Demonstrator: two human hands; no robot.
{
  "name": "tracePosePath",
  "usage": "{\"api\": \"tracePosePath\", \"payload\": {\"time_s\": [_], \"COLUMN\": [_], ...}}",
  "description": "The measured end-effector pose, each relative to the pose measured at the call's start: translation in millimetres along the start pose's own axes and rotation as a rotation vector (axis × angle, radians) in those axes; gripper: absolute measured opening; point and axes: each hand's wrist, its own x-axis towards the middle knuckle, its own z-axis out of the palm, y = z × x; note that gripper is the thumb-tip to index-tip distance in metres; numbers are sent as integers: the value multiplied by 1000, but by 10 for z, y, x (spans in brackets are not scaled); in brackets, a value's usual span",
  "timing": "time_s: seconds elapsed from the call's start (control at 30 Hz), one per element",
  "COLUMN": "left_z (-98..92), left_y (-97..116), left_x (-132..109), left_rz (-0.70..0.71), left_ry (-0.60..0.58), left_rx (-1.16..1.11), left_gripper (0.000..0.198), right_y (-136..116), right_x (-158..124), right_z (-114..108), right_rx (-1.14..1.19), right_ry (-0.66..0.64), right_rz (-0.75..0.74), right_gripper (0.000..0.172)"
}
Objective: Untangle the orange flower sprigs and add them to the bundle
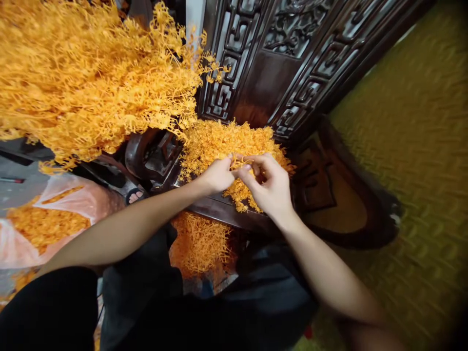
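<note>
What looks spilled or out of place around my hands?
A loose clump lies below the front edge of the dark carved seat, apart from the orange strands heaped on it, which the left hand and right hand pinch. It looks spilled. Nothing looks damaged.

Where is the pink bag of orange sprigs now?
Head view, far left: the pink bag sits below the big orange bunch, left of the left hand.

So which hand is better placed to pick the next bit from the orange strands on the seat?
Probably the right hand: it lies over the orange strands on the dark wooden seat, fingers curled among them. The left hand only pinches at their near edge, fingertips meeting the right's.
</note>
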Motion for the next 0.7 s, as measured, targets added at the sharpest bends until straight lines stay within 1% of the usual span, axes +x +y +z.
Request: {"api": "tracePosePath", "payload": {"time_s": [0.07,0.17,0.23,0.3,0.37,0.43,0.5,0.53,0.57,0.6,0.67,0.7], "left_z": [-16,-60,-92,-113,-117,-104,-84,-75,-67,-62,-59,-60], "left_y": [41,68,72,73,73,67,65,70,81,99,149,176], "left_x": [-8,-11,-23,-45,-66,-79,-84,-87,-90,-96,-115,-127], "left_rz": [51,104,127,154,165,141,117,108,95,73,2,-35], "left_ry": [-34,-93,-156,-231,-274,-320,-396,-416,-410,-380,-286,-244], "left_rx": [128,181,195,179,118,32,-46,-66,-65,-42,40,80], "left_gripper": [32,38,41,41,45,50,49,47,45,42,38,37], "right_y": [-16,-2,26,66,113,152,169,168,162,153,127,114], "right_x": [25,77,105,122,128,127,126,126,126,128,132,134], "right_z": [-4,-30,-63,-101,-131,-145,-136,-123,-105,-83,-31,-6], "right_rx": [-4,61,139,269,398,451,447,438,425,410,400,429], "right_ry": [-61,-135,-194,-297,-388,-431,-470,-474,-450,-399,-240,-161], "right_rz": [-2,46,110,212,298,298,227,190,170,170,230,292], "right_gripper": [29,25,25,28,29,28,25,24,24,25,27,27]}}
